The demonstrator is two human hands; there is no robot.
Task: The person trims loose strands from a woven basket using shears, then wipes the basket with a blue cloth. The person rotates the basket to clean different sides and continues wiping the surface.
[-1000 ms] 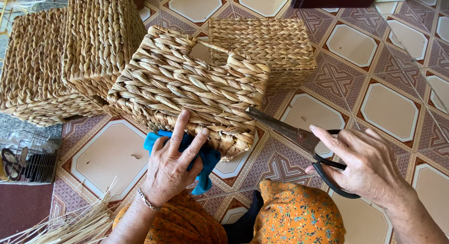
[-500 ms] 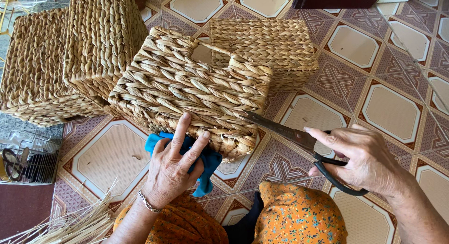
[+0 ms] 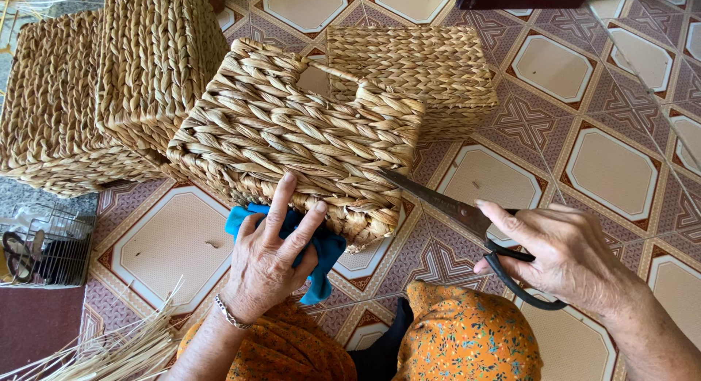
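A: Steadying the woven basket at centre, the left hand has its fingers spread flat on the front wall, with a blue cloth under the palm.

B: And at four o'clock, the right hand is closed round the scissors, blade tips touching the basket's lower right edge.

A: More baskets are stacked at ten o'clock.

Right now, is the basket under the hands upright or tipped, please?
Tipped: the woven basket lies tilted, its handle cut-out side facing up.

Bare forearms showing no sleeves, thin beaded bracelet circling the left wrist, orange floral-print clothing covering the knees
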